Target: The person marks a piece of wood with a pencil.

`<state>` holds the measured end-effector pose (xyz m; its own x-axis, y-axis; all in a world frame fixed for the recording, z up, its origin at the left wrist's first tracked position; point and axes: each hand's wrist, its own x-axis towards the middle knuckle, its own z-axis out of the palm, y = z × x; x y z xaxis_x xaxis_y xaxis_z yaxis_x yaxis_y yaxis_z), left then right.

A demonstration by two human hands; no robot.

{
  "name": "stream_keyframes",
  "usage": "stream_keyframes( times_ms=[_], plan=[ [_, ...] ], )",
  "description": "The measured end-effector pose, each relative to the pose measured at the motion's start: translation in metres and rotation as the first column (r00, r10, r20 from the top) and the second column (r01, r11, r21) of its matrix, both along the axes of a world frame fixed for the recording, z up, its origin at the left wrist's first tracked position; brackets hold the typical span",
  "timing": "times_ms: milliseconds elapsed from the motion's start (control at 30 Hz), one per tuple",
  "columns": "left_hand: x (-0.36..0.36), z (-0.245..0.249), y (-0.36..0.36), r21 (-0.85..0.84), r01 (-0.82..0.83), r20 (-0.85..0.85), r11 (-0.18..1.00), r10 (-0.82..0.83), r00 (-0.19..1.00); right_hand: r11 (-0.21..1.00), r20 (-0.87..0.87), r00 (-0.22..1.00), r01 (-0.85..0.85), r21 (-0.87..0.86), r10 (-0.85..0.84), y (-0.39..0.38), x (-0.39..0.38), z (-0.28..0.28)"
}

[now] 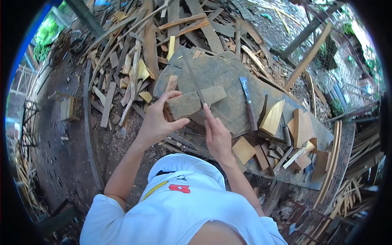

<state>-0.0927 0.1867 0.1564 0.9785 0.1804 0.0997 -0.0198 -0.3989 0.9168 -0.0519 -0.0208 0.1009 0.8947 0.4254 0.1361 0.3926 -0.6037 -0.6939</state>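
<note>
My left hand (157, 118) grips the near end of a rough wooden block (183, 107), thumb below and fingers above. My right hand (217, 136) is closed at the lower end of a long narrow metal blade (192, 78), index finger stretched along it; the handle is hidden in the palm. The blade lies across the block and points away from me. Under the block is a broad flat wooden chopping stump (220, 73). To the right on it lies a knife (247, 100) with a bluish blade and dark handle. A small wood piece (172, 83) sits just beyond my left hand.
Cut wood blocks (272, 117) and offcuts crowd the bench (322, 136) at right, with a dark-handled tool (286, 134) among them. Scrap boards (134, 69) pile up beyond and left of the stump. A small wooden stool (67, 108) stands on the dirt floor at left.
</note>
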Motion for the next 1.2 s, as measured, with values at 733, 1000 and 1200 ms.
stream_keyframes(
  times_ms=[733, 1000, 1200],
  plan=[
    [0.002, 0.014, -0.01, 0.099, -0.065, -0.072, 0.993, 0.072, 0.995, 0.998, -0.068, 0.997, 0.019, -0.055, -0.023, -0.004, 0.015, 0.003],
    [0.007, 0.008, -0.006, 0.094, -0.054, -0.009, 0.994, 0.055, 0.998, 1.0, -0.029, 0.999, 0.013, -0.014, -0.013, -0.001, 0.021, -0.008],
    [0.009, 0.017, -0.012, 0.087, -0.057, -0.116, 0.995, 0.067, 0.991, 0.982, -0.038, 0.993, 0.106, -0.154, -0.114, 0.001, 0.057, -0.03]
  ],
)
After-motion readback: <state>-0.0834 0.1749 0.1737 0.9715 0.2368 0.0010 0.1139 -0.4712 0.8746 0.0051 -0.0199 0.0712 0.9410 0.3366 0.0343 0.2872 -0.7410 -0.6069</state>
